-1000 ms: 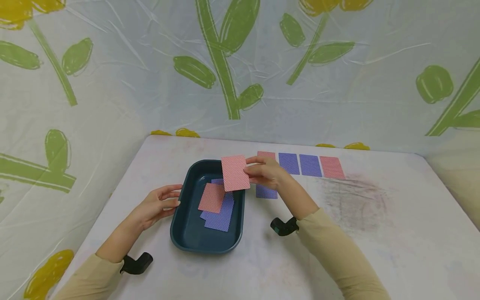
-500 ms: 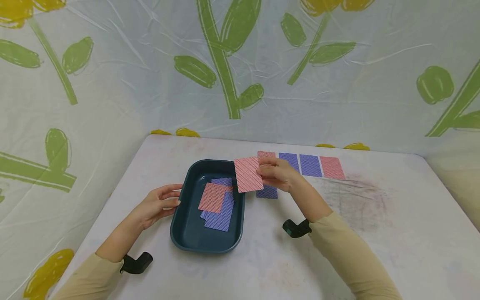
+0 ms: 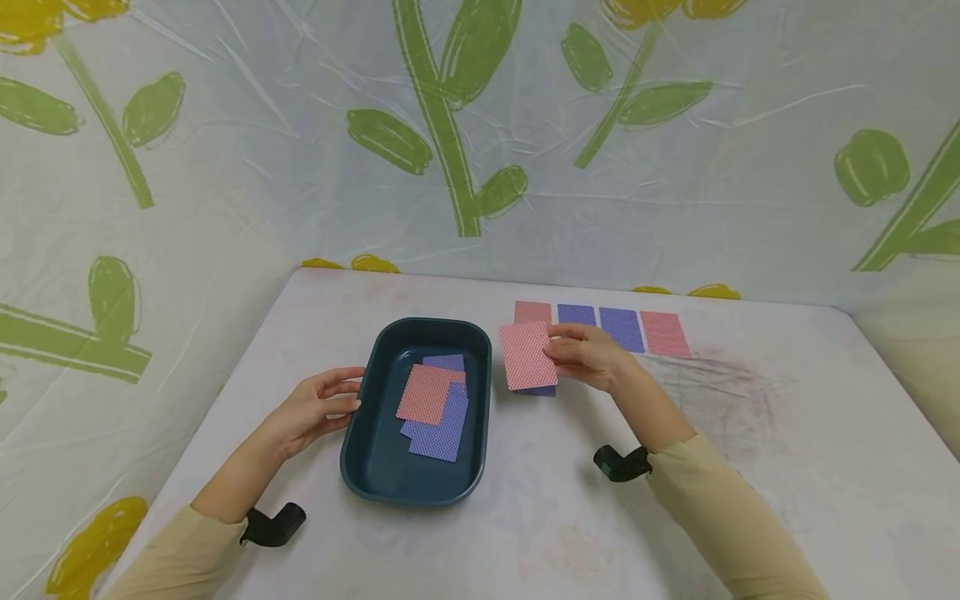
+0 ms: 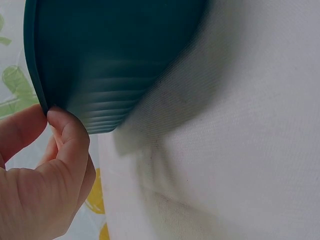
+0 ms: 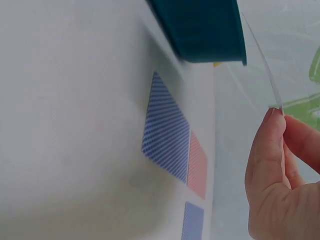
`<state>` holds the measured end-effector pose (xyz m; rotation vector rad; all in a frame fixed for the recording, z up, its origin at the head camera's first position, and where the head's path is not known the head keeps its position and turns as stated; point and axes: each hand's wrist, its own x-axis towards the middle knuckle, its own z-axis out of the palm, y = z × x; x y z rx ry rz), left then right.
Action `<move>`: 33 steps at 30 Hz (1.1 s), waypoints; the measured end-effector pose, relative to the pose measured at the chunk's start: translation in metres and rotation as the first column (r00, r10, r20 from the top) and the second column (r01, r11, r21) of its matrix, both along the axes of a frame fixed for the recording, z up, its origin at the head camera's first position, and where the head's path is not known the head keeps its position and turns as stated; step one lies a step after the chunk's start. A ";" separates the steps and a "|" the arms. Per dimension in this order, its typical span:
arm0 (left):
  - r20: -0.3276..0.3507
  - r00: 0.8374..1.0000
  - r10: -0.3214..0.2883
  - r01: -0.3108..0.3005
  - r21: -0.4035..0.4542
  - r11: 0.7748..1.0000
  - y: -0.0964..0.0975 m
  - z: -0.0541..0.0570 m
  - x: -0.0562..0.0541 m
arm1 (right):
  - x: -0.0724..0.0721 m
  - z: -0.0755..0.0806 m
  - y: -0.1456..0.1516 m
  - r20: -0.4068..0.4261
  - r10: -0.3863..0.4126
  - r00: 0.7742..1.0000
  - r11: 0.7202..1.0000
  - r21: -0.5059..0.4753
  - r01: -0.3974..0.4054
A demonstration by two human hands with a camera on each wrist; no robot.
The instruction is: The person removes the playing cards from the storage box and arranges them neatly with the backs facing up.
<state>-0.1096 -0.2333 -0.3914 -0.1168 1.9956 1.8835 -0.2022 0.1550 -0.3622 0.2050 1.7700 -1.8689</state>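
Observation:
Between thumb and fingers my right hand [image 3: 588, 357] pinches a red-backed playing card [image 3: 527, 357] by its right edge. The card hangs above the table, right of the dark teal tray [image 3: 416, 483], and partly covers a blue-backed card [image 5: 166, 130] lying below it. In the left wrist view the thumb and a finger of my left hand [image 4: 45, 175] pinch the tray's rim; the head view has this hand [image 3: 315, 408] at the tray's left side. Inside the tray several cards overlap, with a red one [image 3: 423, 393] over blue ones [image 3: 442, 437].
At the back right, a row of cards lies face down: a red card [image 3: 532, 311], a blue card [image 3: 576, 314], another blue card [image 3: 622, 330] and a red card [image 3: 665, 334]. A flower-printed sheet [image 3: 300, 167] hangs behind the white table [image 3: 787, 467].
My right hand has carried the red card rightward, from over the tray's far right corner to above the blue card on the table. My left hand and the tray have stayed in place.

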 end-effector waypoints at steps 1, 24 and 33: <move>-0.002 1.000 -0.001 0.001 0.000 1.000 0.000 0.000 0.000 | 0.000 -0.001 0.003 0.004 -0.003 1.000 1.000 -0.009 0.003; 0.003 1.000 -0.001 0.000 0.024 1.000 0.000 0.002 0.000 | 0.008 -0.023 0.060 0.048 -0.031 0.998 0.998 0.063 0.028; 0.001 1.000 -0.002 0.002 0.019 1.000 0.000 0.000 0.000 | 0.005 -0.033 0.073 0.070 -0.098 0.993 0.992 0.091 0.091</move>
